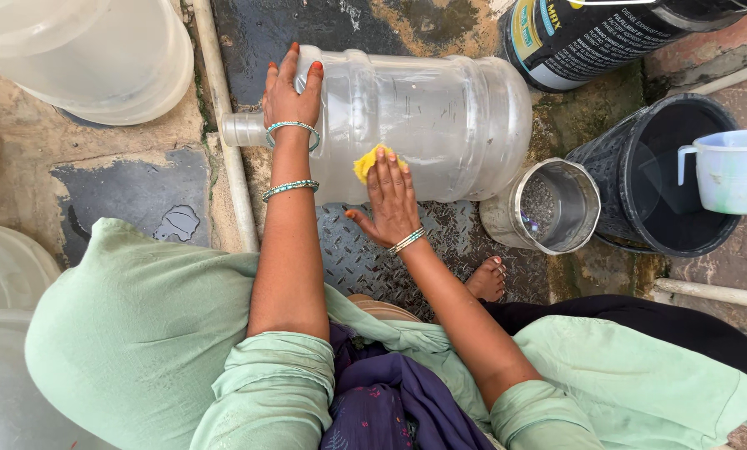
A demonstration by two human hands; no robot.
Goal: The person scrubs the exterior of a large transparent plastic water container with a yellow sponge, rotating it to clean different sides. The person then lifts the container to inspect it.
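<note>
Nearest the camera is the person's lap, draped in pale green cloth [140, 333] with a purple garment [390, 408] between the knees. Both bare arms reach up from it toward twelve o'clock.

At far left, around nine to eleven o'clock, stand clear plastic tubs [98, 50] on the stained concrete floor [123, 183], and a thin white pipe [223, 125] runs past them.

The left hand [292, 96] lies flat, fingers spread and open, on the shoulder of a big clear jug [440, 117] lying on its side at twelve o'clock, its neck pointing to nine o'clock. It steadies the jug without closing round it.

The right hand [390, 200] sits on the jug's near side, fingers stretched out and pressing a yellow sponge [369, 160] against the plastic; the sponge peeks out above the fingertips.

Below the jug is a metal tread plate [357, 258], with a bare foot [487, 281] resting on it.

At two to three o'clock stand a steel pot [507, 221], touching the jug's base, then a black bucket [607, 158] holding water and a white mug [736, 171]. A black drum [573, 42] lies at one o'clock.
</note>
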